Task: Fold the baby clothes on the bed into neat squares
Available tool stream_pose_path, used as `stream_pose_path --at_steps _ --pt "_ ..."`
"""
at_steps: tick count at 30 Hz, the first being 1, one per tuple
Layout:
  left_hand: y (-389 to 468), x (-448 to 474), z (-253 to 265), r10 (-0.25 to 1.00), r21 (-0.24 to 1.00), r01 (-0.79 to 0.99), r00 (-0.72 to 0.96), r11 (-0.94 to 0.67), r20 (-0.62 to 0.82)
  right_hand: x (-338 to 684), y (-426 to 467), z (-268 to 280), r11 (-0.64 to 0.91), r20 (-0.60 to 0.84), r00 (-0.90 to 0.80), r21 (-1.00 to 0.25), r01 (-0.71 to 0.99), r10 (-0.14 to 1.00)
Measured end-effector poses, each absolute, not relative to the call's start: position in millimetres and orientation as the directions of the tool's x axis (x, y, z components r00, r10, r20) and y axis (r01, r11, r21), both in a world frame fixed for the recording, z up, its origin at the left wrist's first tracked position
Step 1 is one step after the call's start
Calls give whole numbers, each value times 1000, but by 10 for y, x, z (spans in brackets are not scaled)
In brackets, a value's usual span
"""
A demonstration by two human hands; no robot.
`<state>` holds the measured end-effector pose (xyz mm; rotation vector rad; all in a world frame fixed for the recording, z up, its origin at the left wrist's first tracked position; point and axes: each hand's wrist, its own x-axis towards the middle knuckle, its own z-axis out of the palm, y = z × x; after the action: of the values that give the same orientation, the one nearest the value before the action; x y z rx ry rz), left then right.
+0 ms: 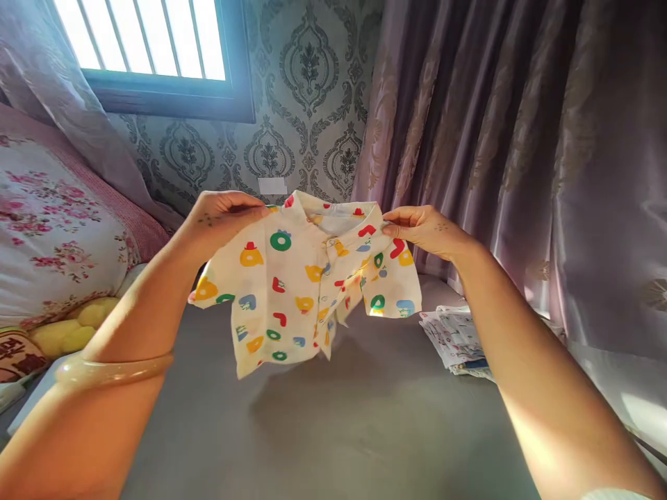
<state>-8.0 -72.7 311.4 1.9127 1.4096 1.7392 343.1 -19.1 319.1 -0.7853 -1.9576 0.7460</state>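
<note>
A small cream shirt (292, 292) with short sleeves and a colourful print hangs in the air at the middle of the view, its buttoned front facing me. My left hand (224, 219) pinches it at the shoulder on the left. At the opposite shoulder, close to the collar, my right hand (424, 229) grips the cloth between thumb and fingers. The lower hem hangs loose and the right front panel folds back. Below the shirt lies a grey bed surface (344, 423), with the shirt's shadow on it.
A stack of folded clothes (458, 340) lies on the bed at the right, partly behind my right forearm. On the left are a floral pillow (57, 236) and a yellow plush item (78, 323). Purple curtains (469, 125) and a patterned wall (307, 90) stand behind.
</note>
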Motion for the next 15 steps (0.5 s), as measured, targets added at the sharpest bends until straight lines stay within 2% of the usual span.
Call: stream_pose_path --at_steps 3,5,8,11,15 --pt "-684 -135 3273 827 718 552 -89 -423 555 3431 -148 3300 604 413 -518 -747 277 749" --pt "-617 -146 3339 873 719 588 -43 -371 485 3417 -92 3328 626 473 -460 -732 271 752" --pt "-503 -113 3380 735 607 631 -84 -483 673 3390 12 3341 663 574 -342 -700 268 744" --pt "-384 -40 3348 625 445 704 -3 -553 781 3347 101 3332 676 589 -331 -652 345 737" --pt "-230 66 3258 512 408 710 -78 -574 856 3270 196 3277 747 720 -236 -560 359 653"
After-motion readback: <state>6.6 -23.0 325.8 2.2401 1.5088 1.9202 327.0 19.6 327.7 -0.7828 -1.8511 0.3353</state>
